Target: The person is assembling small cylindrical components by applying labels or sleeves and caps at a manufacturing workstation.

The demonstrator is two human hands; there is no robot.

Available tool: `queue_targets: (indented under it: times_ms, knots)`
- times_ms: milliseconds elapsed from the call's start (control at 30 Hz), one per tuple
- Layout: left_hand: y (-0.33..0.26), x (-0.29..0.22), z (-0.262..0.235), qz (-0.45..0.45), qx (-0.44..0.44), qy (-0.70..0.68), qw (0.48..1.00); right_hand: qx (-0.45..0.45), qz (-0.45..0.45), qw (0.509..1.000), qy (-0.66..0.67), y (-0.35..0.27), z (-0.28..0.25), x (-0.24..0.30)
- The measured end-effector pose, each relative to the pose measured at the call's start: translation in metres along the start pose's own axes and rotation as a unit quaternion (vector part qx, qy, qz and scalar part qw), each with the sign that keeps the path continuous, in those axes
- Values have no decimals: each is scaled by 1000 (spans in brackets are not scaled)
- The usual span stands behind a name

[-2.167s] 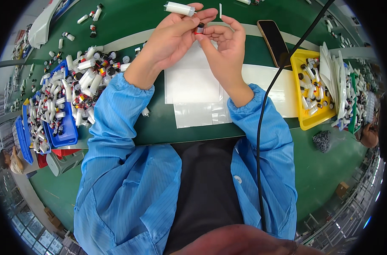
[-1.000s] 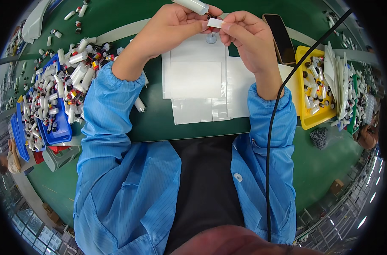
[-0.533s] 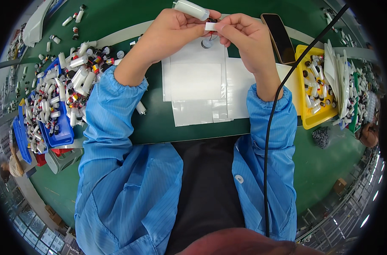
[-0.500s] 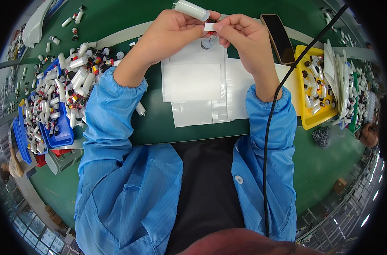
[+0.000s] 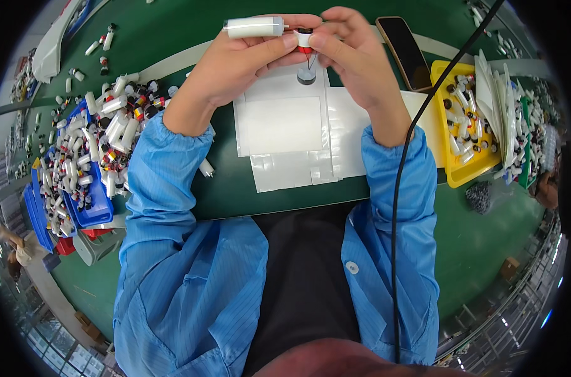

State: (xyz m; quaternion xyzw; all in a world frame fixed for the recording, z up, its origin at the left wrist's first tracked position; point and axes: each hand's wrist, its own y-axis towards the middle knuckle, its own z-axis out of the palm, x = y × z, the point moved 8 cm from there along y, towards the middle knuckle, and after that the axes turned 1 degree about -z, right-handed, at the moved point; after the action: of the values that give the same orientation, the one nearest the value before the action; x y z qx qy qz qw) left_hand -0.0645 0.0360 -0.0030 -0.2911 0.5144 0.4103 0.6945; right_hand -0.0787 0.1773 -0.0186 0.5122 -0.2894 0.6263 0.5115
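Note:
At the top middle, my left hand is closed, pinching a small red-and-black cylinder between thumb and fingers. A white tape label lies round the front of this cylinder. My right hand presses its thumb on the label's right end, its upper fingers raised and curled behind. Across my left fingers rests a white tube with a clear casing, apparently joined to the cylinder by thin wires. Below hangs a small round grey disc on dark wires.
White sheets lie beneath my hands. Blue bins heaped with similar tubes stand at left. A phone and a yellow tray of parts are at right. A black cable crosses in front of my right arm.
The white label, earlier held flat between my hands, now lies against the red-and-black cylinder. The white tube has swung left and level; the disc hangs in plainer view.

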Motion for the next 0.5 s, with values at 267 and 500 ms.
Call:
queue_targets:
  times_ms: [267, 500]
  knots:
    - [0, 10, 1, -30, 3, -99, 995, -45, 48, 996, 61, -6, 8, -22]
    - [4, 3, -14, 67, -50, -59, 995, -107, -109, 986, -67, -13, 16, -1]
